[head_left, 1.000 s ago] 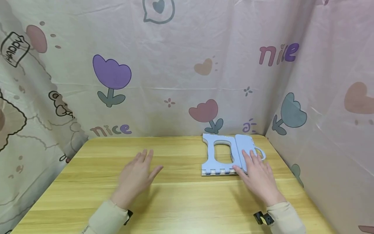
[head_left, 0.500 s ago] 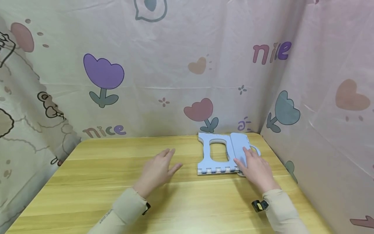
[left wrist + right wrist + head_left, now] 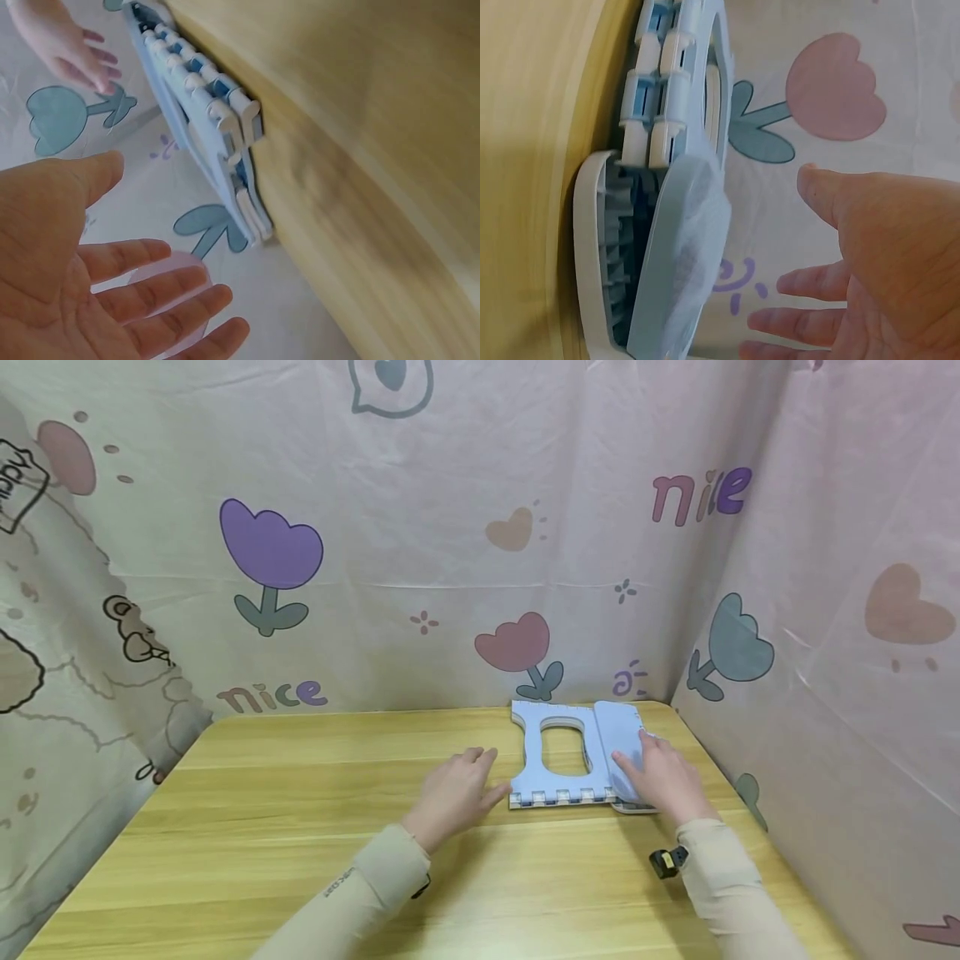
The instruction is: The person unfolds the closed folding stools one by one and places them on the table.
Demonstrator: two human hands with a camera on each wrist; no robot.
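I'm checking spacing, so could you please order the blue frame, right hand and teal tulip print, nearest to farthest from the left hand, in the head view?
1. Blue frame: just right of the left hand.
2. Right hand: at the frame's right end.
3. Teal tulip print: on the right curtain.

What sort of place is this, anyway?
Perhaps a curtained-off corner set up for filming, though that's a guess: cloth printed with flowers and hearts hangs behind the wooden table and along both sides, and a black device sits by the person's right cuff.
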